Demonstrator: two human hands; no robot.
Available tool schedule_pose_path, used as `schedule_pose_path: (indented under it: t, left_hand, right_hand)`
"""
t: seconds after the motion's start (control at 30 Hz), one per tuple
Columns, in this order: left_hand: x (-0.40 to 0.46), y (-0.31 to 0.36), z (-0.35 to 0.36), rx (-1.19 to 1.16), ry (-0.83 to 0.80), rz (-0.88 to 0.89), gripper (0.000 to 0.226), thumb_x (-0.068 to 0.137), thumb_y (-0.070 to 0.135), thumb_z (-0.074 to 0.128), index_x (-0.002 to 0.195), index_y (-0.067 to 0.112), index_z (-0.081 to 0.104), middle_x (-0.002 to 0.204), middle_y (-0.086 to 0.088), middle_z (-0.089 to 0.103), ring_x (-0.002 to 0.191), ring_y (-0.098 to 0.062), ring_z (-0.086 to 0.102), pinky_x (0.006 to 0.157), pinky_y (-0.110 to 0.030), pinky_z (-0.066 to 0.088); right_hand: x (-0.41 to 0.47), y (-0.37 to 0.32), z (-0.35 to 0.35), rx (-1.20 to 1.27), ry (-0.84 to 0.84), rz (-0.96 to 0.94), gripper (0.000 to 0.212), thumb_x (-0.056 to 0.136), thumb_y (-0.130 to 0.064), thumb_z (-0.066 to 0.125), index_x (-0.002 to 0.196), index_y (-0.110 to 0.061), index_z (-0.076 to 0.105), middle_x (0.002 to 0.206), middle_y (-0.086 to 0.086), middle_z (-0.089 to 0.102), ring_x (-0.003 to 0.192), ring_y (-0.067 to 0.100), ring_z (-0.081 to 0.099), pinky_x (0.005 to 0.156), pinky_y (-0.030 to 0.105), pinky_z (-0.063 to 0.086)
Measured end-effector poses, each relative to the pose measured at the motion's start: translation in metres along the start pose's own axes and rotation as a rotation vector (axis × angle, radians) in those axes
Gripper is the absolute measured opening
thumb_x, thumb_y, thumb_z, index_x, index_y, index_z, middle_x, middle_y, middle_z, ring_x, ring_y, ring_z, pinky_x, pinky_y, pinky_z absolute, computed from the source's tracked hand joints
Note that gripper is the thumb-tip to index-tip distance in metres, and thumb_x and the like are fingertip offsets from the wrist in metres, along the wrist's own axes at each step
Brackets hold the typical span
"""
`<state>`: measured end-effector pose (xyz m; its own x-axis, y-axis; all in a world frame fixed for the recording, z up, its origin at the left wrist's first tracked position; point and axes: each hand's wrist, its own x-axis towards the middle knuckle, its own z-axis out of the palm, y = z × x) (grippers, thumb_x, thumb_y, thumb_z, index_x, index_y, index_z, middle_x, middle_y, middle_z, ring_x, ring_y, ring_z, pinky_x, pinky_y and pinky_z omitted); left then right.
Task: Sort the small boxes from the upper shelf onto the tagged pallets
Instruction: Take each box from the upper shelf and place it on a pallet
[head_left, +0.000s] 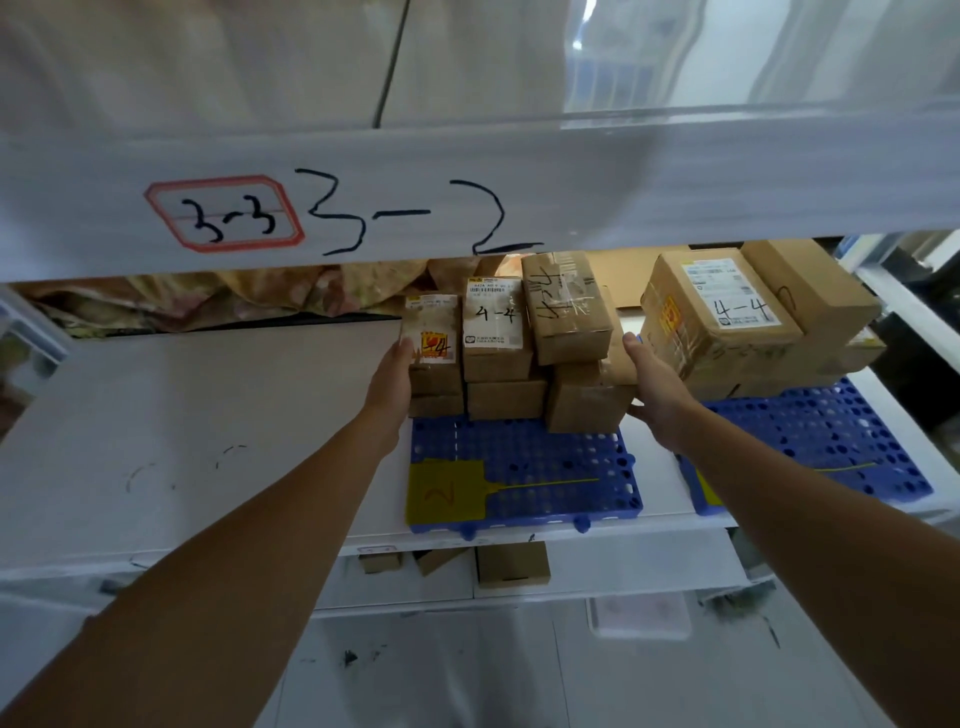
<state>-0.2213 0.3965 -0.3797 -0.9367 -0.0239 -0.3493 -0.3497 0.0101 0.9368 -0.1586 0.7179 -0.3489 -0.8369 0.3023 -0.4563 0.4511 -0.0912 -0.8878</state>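
My left hand (402, 358) and right hand (657, 387) press flat against the box stack (519, 353) on the blue pallet (524, 467); I should squeeze evenly, keeping tiers aligned.

Shelf beam (623, 176) reads "3-3" and "3-2"; two boxes (496, 322) (727, 306) read "4-4"; yellow tag (447, 491) reads "2".
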Motion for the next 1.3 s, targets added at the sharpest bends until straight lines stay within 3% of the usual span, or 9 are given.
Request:
schedule_pose_path:
  t: [0.07, 0.17, 0.3, 0.43, 0.67, 0.87, 1.07, 1.2, 1.3]
  left_hand:
    - [0.004, -0.005, 0.001, 0.026, 0.01, 0.007, 0.07, 0.084, 0.077, 0.048, 0.14, 0.036, 0.06, 0.132, 0.002, 0.069, 0.122, -0.022, 0.063, 0.11, -0.051, 0.048]
    - [-0.004, 0.002, 0.008, 0.045, 0.022, 0.044, 0.049, 0.103, 0.055, 0.045, 0.145, 0.031, 0.055, 0.134, 0.001, 0.067, 0.123, -0.021, 0.062, 0.11, -0.048, 0.048]
    - [-0.004, 0.006, 0.012, 0.072, 0.027, 0.069, 0.044, 0.108, 0.045, 0.044, 0.144, 0.025, 0.055, 0.131, -0.002, 0.067, 0.121, -0.021, 0.063, 0.108, -0.045, 0.049]
    - [-0.003, 0.005, 0.014, 0.066, 0.039, 0.063, 0.048, 0.106, 0.048, 0.046, 0.148, 0.023, 0.051, 0.134, -0.002, 0.065, 0.122, -0.021, 0.061, 0.109, -0.047, 0.048]
    - [0.001, 0.002, 0.012, 0.042, 0.043, 0.06, 0.049, 0.105, 0.047, 0.052, 0.146, 0.02, 0.05, 0.129, -0.002, 0.065, 0.117, -0.019, 0.063, 0.105, -0.044, 0.052]
    - [0.004, 0.003, 0.01, 0.032, 0.031, 0.057, 0.049, 0.103, 0.047, 0.056, 0.144, 0.021, 0.051, 0.126, 0.0, 0.066, 0.115, -0.018, 0.064, 0.103, -0.041, 0.053]
    - [0.033, -0.016, -0.004, 0.043, 0.035, 0.007, 0.103, 0.068, 0.081, 0.066, 0.152, 0.026, 0.045, 0.139, -0.001, 0.064, 0.123, -0.022, 0.063, 0.107, -0.051, 0.051]
    - [0.03, -0.011, -0.006, 0.078, 0.041, 0.001, 0.1, 0.067, 0.083, 0.062, 0.147, 0.022, 0.053, 0.134, -0.003, 0.066, 0.122, -0.022, 0.064, 0.108, -0.049, 0.05]
    - [0.007, 0.005, 0.0, 0.115, 0.031, 0.024, 0.073, 0.084, 0.07, 0.056, 0.138, 0.021, 0.06, 0.127, -0.002, 0.069, 0.118, -0.022, 0.064, 0.094, -0.035, 0.051]
  right_hand:
    - [0.002, 0.002, 0.001, 0.01, 0.004, 0.007, 0.044, 0.098, -0.06, 0.049, 0.133, -0.034, 0.057, 0.129, 0.001, 0.065, 0.116, 0.02, 0.063, 0.09, 0.038, 0.055]
    - [0.003, 0.003, 0.002, 0.012, 0.013, -0.006, 0.042, 0.101, -0.056, 0.048, 0.136, -0.034, 0.053, 0.124, -0.001, 0.064, 0.113, 0.017, 0.063, 0.085, 0.035, 0.055]
    - [0.003, 0.003, 0.001, -0.001, 0.011, -0.033, 0.048, 0.104, -0.05, 0.044, 0.147, -0.029, 0.048, 0.128, 0.001, 0.06, 0.112, 0.015, 0.06, 0.086, 0.034, 0.054]
    - [0.007, 0.006, 0.0, -0.026, 0.006, -0.045, 0.046, 0.107, -0.044, 0.04, 0.152, -0.038, 0.043, 0.135, 0.001, 0.057, 0.119, 0.02, 0.058, 0.103, 0.043, 0.052]
    - [0.011, 0.01, -0.001, -0.069, -0.002, -0.075, 0.049, 0.106, -0.047, 0.041, 0.155, -0.042, 0.039, 0.146, 0.002, 0.05, 0.125, 0.021, 0.054, 0.104, 0.045, 0.051]
    - [0.013, 0.008, -0.004, -0.095, -0.013, -0.115, 0.05, 0.107, -0.043, 0.042, 0.157, -0.038, 0.037, 0.149, -0.001, 0.048, 0.13, 0.02, 0.051, 0.113, 0.046, 0.045]
    - [0.016, 0.009, -0.007, -0.073, -0.004, -0.108, 0.057, 0.101, -0.051, 0.049, 0.155, -0.041, 0.037, 0.16, 0.002, 0.037, 0.141, 0.024, 0.042, 0.115, 0.051, 0.042]
    - [0.014, 0.008, -0.009, -0.04, 0.0, -0.099, 0.055, 0.103, -0.048, 0.048, 0.156, -0.038, 0.037, 0.159, -0.001, 0.039, 0.138, 0.021, 0.045, 0.116, 0.051, 0.041]
    - [0.013, 0.009, -0.011, -0.031, -0.011, -0.093, 0.057, 0.102, -0.05, 0.048, 0.157, -0.036, 0.036, 0.161, -0.001, 0.038, 0.141, 0.023, 0.043, 0.117, 0.052, 0.039]
